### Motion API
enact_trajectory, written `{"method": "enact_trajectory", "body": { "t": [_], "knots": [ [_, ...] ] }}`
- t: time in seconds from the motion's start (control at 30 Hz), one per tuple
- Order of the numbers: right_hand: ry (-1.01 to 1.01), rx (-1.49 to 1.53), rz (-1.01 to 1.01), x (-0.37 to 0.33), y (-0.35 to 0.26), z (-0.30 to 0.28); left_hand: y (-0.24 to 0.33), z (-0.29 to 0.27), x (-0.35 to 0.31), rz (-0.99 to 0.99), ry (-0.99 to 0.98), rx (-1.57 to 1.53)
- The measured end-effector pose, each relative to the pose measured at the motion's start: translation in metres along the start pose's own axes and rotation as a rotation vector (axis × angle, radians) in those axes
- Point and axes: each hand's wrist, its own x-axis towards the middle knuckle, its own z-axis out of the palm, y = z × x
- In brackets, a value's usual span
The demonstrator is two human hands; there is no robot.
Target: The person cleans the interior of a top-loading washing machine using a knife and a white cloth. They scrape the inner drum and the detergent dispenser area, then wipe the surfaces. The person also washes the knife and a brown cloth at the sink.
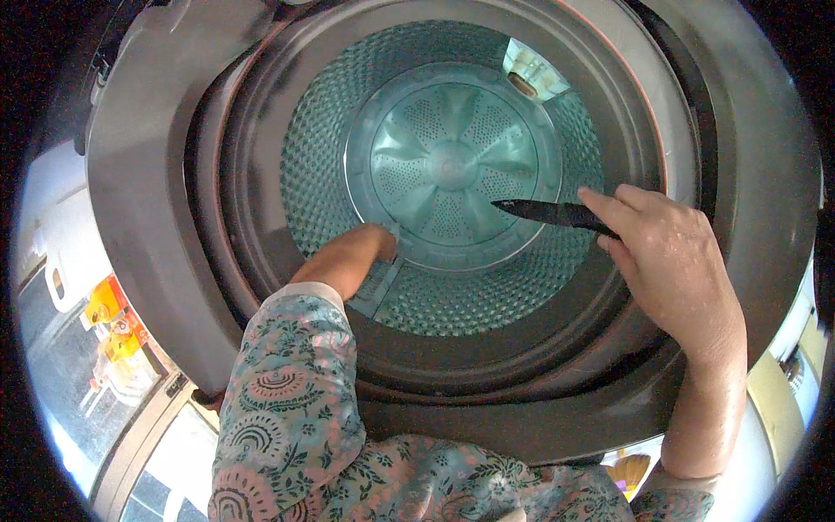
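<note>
Both your hands work inside the drum (330, 157): your left hand (370, 244) reaches deep, its grip hidden, touching the filter (383, 283), while your right hand (670, 261) clamps the knife (544, 210), tip aimed inward.

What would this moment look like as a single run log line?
left hand: reaching down inside washer drum, at its floor | right hand: gripping dark knife, blade over drum

yellow container (106, 306), lower left
</note>
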Motion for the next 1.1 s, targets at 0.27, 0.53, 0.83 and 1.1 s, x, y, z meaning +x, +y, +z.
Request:
{"method": "enact_trajectory", "body": {
  "t": [0.27,0.53,0.83,1.1],
  "knots": [
    [0.004,-0.071,-0.039,0.002,-0.003,-0.003,0.002,0.034,0.007,-0.012,0.008,0.432],
    [-0.032,-0.080,-0.049,0.002,-0.001,-0.005,-0.019,0.017,0.023,-0.102,-0.078,-0.135],
    [-0.003,-0.102,-0.040,0.006,-0.001,0.012,-0.024,-0.072,-0.045,-0.016,0.237,-0.211],
    [-0.021,-0.058,-0.024,0.007,-0.002,0.013,0.026,-0.044,-0.062,-0.024,0.279,0.166]
  ]
}}
